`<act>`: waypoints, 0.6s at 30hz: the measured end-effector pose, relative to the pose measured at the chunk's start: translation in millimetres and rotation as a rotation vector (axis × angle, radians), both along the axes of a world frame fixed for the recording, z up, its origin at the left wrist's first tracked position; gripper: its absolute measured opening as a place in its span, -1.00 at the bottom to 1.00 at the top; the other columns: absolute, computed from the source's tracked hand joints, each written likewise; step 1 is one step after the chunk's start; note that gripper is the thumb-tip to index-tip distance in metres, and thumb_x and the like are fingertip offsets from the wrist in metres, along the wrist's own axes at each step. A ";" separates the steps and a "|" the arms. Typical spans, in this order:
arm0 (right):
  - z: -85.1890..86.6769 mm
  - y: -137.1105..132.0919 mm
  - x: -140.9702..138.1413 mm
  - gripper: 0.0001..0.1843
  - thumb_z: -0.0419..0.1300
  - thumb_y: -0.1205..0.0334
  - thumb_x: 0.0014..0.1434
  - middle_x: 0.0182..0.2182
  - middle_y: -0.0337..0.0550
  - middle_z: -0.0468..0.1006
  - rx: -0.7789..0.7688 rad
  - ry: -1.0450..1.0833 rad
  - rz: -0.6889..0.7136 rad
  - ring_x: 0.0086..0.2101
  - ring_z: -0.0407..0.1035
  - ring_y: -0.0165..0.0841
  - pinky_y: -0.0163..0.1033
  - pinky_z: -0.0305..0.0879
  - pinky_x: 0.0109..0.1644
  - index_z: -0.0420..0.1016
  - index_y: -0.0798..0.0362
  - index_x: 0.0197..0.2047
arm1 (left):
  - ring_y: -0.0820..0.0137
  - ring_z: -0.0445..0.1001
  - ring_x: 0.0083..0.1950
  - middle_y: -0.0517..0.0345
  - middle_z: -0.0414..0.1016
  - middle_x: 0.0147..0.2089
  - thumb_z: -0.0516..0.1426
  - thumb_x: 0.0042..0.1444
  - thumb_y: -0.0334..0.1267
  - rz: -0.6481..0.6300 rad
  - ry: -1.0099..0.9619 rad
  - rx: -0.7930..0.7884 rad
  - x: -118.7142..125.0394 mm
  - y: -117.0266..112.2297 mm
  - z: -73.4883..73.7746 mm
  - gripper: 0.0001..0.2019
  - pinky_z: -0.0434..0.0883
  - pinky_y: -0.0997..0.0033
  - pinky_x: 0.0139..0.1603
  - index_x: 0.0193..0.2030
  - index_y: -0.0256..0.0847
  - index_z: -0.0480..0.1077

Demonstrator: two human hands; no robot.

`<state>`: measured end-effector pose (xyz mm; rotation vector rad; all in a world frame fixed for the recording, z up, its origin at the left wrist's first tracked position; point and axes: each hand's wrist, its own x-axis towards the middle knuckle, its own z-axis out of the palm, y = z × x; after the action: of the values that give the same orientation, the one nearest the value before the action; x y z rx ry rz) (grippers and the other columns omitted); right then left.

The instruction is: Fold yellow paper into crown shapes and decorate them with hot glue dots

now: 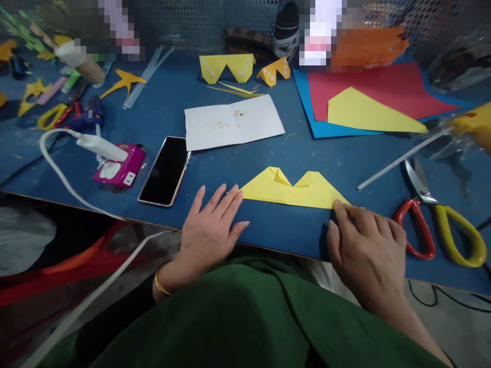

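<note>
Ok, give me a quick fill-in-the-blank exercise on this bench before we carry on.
1. The folded paper between the left hand and the right hand is ____ in colour.
2. The scissors have one yellow handle and one ____ handle.
3. In the picture, the pink box sits to the ____ of the phone.
4. The yellow sheet lies on the red sheet, with a ____ sheet under that.
Missing words: yellow; red; left; blue.
</note>
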<state>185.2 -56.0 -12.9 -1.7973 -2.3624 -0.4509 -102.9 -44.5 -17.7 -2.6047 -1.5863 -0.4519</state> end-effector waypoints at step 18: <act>6.2 50.6 32.9 -0.68 -0.03 0.47 0.38 -0.37 -0.12 0.54 0.167 -0.253 0.394 -0.32 0.38 -0.31 -0.08 0.17 0.03 0.57 0.25 -0.11 | 0.21 0.61 0.03 0.02 0.67 -0.02 0.04 0.36 -0.42 -0.032 -0.027 0.246 30.3 48.6 3.2 -0.75 0.48 0.11 0.11 -0.08 -0.29 0.57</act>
<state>218.1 -5.4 -6.7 -1.2241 -2.6643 -0.8272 -72.6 4.1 -14.5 -2.4521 -1.3977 -0.6425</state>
